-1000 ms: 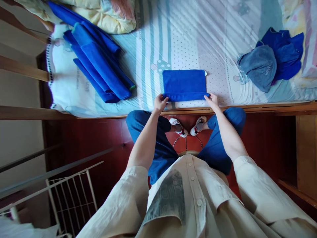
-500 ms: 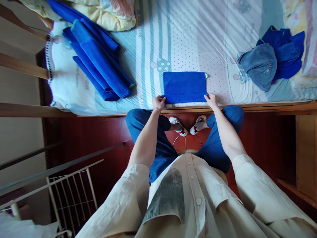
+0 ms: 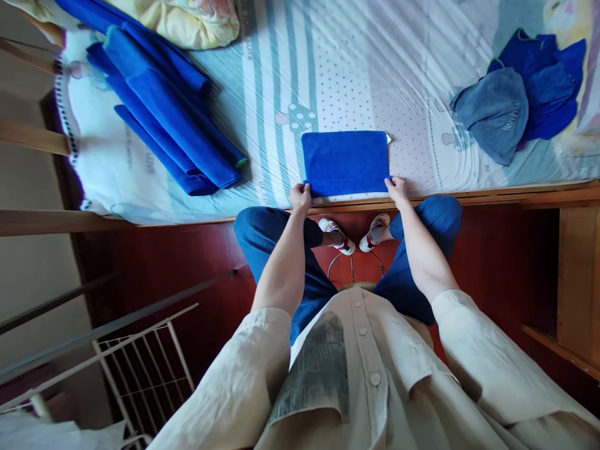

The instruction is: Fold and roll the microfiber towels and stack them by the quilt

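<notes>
A blue towel (image 3: 345,161), laid out flat as a rectangle, lies at the near edge of the bed (image 3: 347,94). My left hand (image 3: 300,196) pinches its near left corner. At the near right corner, my right hand (image 3: 397,189) pinches the cloth between thumb and fingers. A small white tag (image 3: 389,139) sticks out at the far right corner of the towel. The fingertips of both hands are partly hidden by the hands themselves.
Several long folded blue cloths (image 3: 173,119) lie on the bed to the left. On the right are a grey cap-like cloth (image 3: 494,115) and a crumpled blue cloth (image 3: 555,87). A white metal rack (image 3: 145,369) stands at lower left, and a yellow quilt (image 3: 187,22) lies behind.
The fold line along the towel's near edge has smoothed out, while both hands stay at its near corners. The view has shifted slightly.
</notes>
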A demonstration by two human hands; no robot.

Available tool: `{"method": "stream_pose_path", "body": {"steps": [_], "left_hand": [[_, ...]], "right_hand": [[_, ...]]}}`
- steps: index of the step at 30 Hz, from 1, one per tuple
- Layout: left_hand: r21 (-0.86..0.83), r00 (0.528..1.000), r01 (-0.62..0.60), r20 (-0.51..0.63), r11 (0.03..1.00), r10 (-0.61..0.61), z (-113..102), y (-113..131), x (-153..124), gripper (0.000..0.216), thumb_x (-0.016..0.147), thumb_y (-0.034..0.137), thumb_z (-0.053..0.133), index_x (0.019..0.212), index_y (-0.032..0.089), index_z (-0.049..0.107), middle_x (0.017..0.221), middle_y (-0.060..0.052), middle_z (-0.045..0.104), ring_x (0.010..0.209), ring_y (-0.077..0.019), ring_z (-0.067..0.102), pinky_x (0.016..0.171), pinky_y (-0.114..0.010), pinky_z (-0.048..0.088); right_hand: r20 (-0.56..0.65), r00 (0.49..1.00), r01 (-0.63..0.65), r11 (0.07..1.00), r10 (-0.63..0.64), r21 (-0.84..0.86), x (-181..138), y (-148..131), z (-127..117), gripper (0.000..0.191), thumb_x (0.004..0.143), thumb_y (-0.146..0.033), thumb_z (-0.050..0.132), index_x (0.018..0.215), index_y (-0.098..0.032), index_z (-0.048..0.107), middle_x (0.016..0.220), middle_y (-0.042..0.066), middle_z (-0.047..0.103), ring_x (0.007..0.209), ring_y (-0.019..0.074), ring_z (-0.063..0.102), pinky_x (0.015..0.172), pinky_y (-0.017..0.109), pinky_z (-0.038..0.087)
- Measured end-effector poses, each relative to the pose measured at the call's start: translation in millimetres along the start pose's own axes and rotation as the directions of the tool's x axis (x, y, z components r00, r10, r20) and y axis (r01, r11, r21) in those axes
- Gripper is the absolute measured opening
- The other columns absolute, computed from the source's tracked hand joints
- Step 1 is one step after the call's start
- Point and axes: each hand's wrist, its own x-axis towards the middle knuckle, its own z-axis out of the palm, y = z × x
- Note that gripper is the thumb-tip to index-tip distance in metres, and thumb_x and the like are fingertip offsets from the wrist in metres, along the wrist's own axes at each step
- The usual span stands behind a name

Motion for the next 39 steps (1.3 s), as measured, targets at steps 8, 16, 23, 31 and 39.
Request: {"method": "stream_pose_path", "body": {"steps": [8,16,23,31,39], "left_hand": [[0.024,1.000,-0.001,-0.001,1.000,0.001,5.4,-4.0,4.3,0.023,0.102,0.038,0.055,0.084,0.023,0.057,0.082,-0.006,0.066,0.098,-0.0277,0.069,0.090,-0.035,0.052],[0.030,1.000,-0.022,0.002,0.999,0.021,1.8,-6.0,2.4,0.015,0.103,0.036,0.055,0.095,0.024,0.056,0.091,-0.008,0.070,0.110,-0.0295,0.071,0.098,-0.037,0.052],[0.007,1.000,0.013,-0.019,1.000,-0.013,7.3,-5.0,4.0,0.015,0.103,0.036,0.052,0.094,0.024,0.053,0.101,-0.011,0.074,0.115,-0.0320,0.070,0.109,-0.043,0.051],[0.037,0.999,0.030,-0.043,0.999,-0.029,7.3,-2.4,1.7,0.019,0.105,0.034,0.052,0.088,0.026,0.049,0.101,-0.011,0.073,0.119,-0.0323,0.071,0.112,-0.043,0.052],[0.052,0.997,0.074,-0.037,0.996,-0.072,3.8,1.6,10.3,0.016,0.101,0.028,0.057,0.086,0.025,0.052,0.098,-0.011,0.073,0.118,-0.0328,0.071,0.110,-0.044,0.053]], "right_hand": [[-0.013,1.000,-0.015,0.991,0.013,-0.133,17.8,13.2,18.7,0.017,0.106,-0.035,0.057,0.108,-0.020,0.066,0.115,0.016,0.075,0.122,0.0325,0.067,0.112,0.045,0.051],[0.025,1.000,0.005,0.991,-0.002,-0.135,11.1,17.1,11.3,0.027,0.112,-0.043,0.048,0.114,-0.021,0.065,0.125,0.017,0.073,0.130,0.0327,0.064,0.115,0.047,0.052],[0.022,1.000,-0.018,0.997,0.020,-0.080,10.7,13.7,12.3,0.026,0.113,-0.043,0.047,0.112,-0.022,0.063,0.123,0.016,0.073,0.130,0.0325,0.065,0.117,0.050,0.050],[-0.006,0.997,-0.082,0.993,0.082,-0.087,10.1,3.1,13.4,0.022,0.111,-0.038,0.052,0.110,-0.020,0.064,0.131,0.018,0.072,0.137,0.0360,0.063,0.123,0.054,0.045],[0.007,0.999,-0.050,0.991,0.052,-0.124,14.1,6.8,12.6,0.021,0.111,-0.038,0.053,0.109,-0.020,0.064,0.127,0.017,0.072,0.137,0.0360,0.061,0.123,0.057,0.044]]}}
